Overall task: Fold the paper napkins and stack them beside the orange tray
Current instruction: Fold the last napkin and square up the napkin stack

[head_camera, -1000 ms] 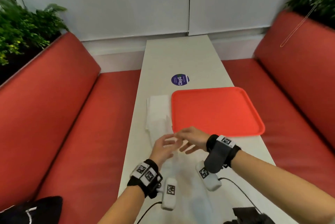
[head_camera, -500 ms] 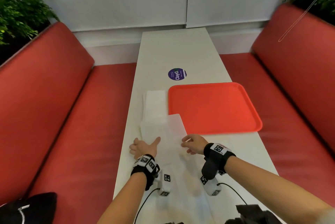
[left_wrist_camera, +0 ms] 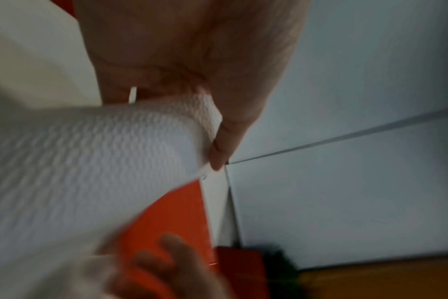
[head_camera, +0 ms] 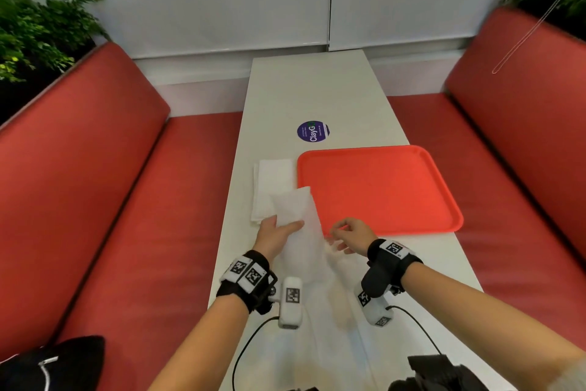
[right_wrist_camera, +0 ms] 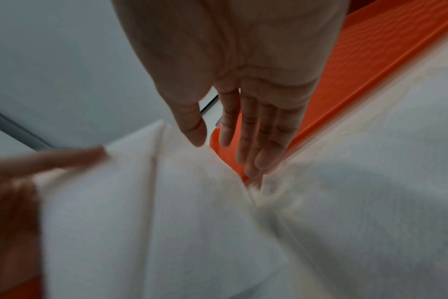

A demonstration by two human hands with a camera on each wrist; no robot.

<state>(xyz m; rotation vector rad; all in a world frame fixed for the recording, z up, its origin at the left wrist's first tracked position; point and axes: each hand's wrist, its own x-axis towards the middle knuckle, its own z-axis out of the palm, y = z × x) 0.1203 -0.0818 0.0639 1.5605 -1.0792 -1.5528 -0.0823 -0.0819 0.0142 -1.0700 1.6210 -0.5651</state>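
A white paper napkin [head_camera: 296, 211] is raised off the white table [head_camera: 310, 89], just left of the orange tray [head_camera: 380, 187]. My left hand [head_camera: 285, 226] pinches its left side, thumb on top; the left wrist view shows the embossed napkin [left_wrist_camera: 90, 161] held between thumb and fingers [left_wrist_camera: 230, 121]. My right hand [head_camera: 336, 235] hovers at the napkin's right edge with straight fingers [right_wrist_camera: 258, 131], gripping nothing. A flat pile of folded napkins [head_camera: 272, 178] lies against the tray's left rim. More white paper [head_camera: 320, 295] lies on the table between my wrists.
Red padded benches [head_camera: 111, 200] run along both sides of the narrow table. A round purple sticker [head_camera: 313, 131] lies beyond the tray. Green plants [head_camera: 38, 29] sit behind each bench back. A black bag [head_camera: 50, 365] lies at lower left, and a dark object [head_camera: 440, 371] at lower right.
My left hand has shifted right onto the napkin and lifted it, so the sheet now stands tilted toward the tray. My right hand stays at its right edge, fingers off the paper.
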